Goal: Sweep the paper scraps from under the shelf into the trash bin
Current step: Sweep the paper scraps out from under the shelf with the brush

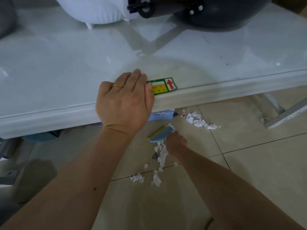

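My left hand lies flat on the front edge of the white shelf, fingers together, holding nothing. Down on the tiled floor my right hand is shut on a small blue brush with a yellow strip, just in front of the shelf edge. White paper scraps lie to the right of the brush near the shelf. More paper scraps trail toward me below the brush, with a further clump on a tile joint. No trash bin is visible.
A blue printed card sticks out from under the shelf. A white metal shelf leg stands on the floor at right. A white appliance and a dark round appliance sit on the shelf top. A green-yellow sticker marks its edge.
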The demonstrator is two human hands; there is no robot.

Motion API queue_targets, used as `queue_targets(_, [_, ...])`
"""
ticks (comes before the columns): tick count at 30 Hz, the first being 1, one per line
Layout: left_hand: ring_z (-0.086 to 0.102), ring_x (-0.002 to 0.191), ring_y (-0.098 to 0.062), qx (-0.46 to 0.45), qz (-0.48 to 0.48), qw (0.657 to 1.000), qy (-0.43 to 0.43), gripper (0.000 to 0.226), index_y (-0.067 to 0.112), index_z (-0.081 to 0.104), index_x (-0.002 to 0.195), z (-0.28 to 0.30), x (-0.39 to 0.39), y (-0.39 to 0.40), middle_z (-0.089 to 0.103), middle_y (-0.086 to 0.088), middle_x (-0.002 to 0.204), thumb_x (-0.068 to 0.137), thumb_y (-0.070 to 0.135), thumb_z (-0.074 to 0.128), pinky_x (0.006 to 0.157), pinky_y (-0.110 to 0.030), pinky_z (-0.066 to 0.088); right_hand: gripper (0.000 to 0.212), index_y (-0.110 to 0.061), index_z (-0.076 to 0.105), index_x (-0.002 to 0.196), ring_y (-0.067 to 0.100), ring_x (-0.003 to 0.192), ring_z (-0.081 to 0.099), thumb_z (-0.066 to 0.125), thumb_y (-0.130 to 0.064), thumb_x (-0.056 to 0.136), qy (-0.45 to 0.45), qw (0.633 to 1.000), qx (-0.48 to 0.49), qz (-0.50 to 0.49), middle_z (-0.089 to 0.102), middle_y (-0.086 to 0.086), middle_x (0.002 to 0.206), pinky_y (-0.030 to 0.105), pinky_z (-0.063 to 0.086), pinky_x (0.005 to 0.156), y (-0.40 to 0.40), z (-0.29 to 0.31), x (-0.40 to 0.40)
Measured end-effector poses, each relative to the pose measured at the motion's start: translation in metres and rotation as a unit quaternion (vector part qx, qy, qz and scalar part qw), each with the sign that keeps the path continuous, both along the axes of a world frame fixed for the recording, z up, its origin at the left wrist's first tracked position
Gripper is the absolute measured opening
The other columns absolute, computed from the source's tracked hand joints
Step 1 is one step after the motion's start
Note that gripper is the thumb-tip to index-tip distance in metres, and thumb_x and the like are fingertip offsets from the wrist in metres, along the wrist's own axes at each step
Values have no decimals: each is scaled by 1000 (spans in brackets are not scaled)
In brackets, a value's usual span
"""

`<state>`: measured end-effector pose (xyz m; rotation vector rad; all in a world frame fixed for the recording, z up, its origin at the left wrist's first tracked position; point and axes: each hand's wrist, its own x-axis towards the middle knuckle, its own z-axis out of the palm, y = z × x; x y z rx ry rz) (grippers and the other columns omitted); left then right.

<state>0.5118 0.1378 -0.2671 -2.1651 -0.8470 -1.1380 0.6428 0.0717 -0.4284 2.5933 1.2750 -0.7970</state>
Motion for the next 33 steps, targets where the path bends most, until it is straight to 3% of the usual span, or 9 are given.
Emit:
queue_targets(4, [74, 89, -20, -6, 0, 1000, 1, 48, 11, 76, 95, 1, 0, -1, 76, -3, 99, 101, 26, 30, 72, -30, 35, 45, -12, 32, 144, 29, 126, 49, 34, -14, 100, 5, 1000, -16, 12, 38, 14, 141, 37, 44, 101, -33, 9, 3])
queue_targets(9, [74, 89, -22, -10, -5, 1000, -15, 46, 10, 76, 95, -1, 1, -2, 76, -5, 98, 101, 25, 33, 71, -31, 36, 42, -10, 36, 141, 32, 121, 54, 32, -12, 99, -19, 997, 53, -58, 39, 15, 139, 38, 45, 98, -45, 25, 31])
queue_targets(15, [74, 86, -23, 23, -6, 999, -29, 39, 10, 75, 95, -6, 1, 2, 76, -5, 97, 100, 21, 38, 69, -32, 36, 41, -11, 39, 139, 35, 120, 54, 29, -12, 99, -22, 972, 130, -192, 41, 17, 140, 42, 45, 97, -17, 22, 68])
queue_targets(21, [74, 88, -24, 29, -5, 999, -18, 36, 10, 74, 99, -9, -1, 4, 76, -5, 100, 100, 19, 40, 72, -33, 36, 38, -6, 43, 135, 34, 124, 50, 28, -17, 102, -20, 961, 170, -217, 42, 19, 139, 41, 42, 101, 20, 9, 81])
queue_targets(27, [74, 88, -24, 39, -9, 999, -21, 38, 10, 75, 96, -10, -1, 3, 76, -5, 98, 99, 20, 39, 71, -33, 37, 37, 0, 47, 133, 34, 127, 50, 35, -13, 101, -19, 969, 127, -212, 49, 20, 138, 39, 43, 101, 42, -5, 91])
queue_targets(33, [74, 86, -23, 41, -11, 999, -29, 37, 11, 75, 94, -7, 1, 2, 77, -4, 97, 98, 21, 41, 70, -33, 34, 38, -5, 50, 132, 28, 127, 51, 32, -15, 101, -19, 986, 61, -156, 53, 14, 138, 36, 44, 101, 18, -2, 77])
